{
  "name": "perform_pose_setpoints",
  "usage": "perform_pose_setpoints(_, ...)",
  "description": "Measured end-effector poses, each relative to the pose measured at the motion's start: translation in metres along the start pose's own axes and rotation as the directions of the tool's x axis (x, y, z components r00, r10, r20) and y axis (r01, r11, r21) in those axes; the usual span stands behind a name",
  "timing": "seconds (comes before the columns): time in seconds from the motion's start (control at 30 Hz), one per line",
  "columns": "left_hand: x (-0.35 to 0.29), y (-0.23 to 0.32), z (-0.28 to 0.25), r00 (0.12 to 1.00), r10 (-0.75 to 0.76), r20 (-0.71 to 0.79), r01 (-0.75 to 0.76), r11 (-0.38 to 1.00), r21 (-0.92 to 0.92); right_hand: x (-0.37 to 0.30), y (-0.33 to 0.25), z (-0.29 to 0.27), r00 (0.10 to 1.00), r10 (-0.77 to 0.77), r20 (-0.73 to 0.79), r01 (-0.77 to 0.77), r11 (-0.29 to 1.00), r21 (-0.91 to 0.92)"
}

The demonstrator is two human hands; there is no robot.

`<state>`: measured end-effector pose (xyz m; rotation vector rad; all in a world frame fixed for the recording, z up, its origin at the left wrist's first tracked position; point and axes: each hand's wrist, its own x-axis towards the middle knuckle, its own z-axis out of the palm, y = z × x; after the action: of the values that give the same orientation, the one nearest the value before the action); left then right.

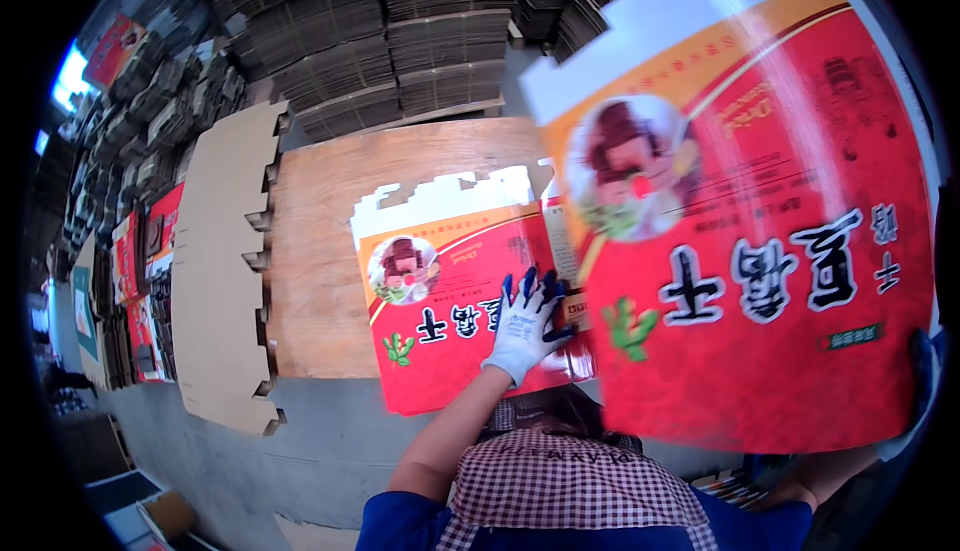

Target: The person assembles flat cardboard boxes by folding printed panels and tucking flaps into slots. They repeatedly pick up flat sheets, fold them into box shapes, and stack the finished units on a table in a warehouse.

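My left hand (526, 325), in a white glove with blue fingertips, lies with fingers spread on a flat red printed carton sheet (430, 376) on the table. That sheet has a notched white edge and a round food picture. At the right, my right hand (922, 401), gloved too, grips the edge of a second red carton sheet (740, 381) of the same print. This one is raised and tilted close to the camera, slightly blurred. Most of my right hand's fingers are hidden behind it, and it covers the right part of the table.
Left of the wooden tabletop (320, 201) stretches a plain brown cardboard sheet (220, 261) with a notched edge. Behind the table rise tall stacks of flat cardboard (450, 61). More cardboard piles (160, 121) and red printed sheets (160, 231) stand at the far left.
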<state>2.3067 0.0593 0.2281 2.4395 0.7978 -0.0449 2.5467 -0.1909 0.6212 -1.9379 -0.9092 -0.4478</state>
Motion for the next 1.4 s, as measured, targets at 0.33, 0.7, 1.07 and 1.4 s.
perform_pose_setpoints(0.33,-0.04,-0.062,0.03,0.923,-0.385,-0.018,0.078,0.231,-0.97,-0.216,0.108,0.308,0.097,0.154,0.983,-0.993,-0.056,0.106)
perform_pose_setpoints(0.7,-0.185,-0.239,-0.022,0.498,-0.86,-0.11,-0.54,-0.209,-0.815,-0.286,0.13,0.31,0.153,0.299,0.942,-0.971,0.223,0.087)
perform_pose_setpoints(1.07,0.062,-0.027,-0.039,0.878,-0.155,-0.454,0.19,0.981,0.034,-0.2,0.109,0.293,0.211,0.502,0.839,-0.308,0.849,-0.43)
perform_pose_setpoints(1.4,0.072,-0.028,-0.018,0.908,-0.166,-0.385,0.213,0.974,0.08,-0.094,0.211,0.311,0.276,0.477,0.835,-0.886,0.462,0.029)
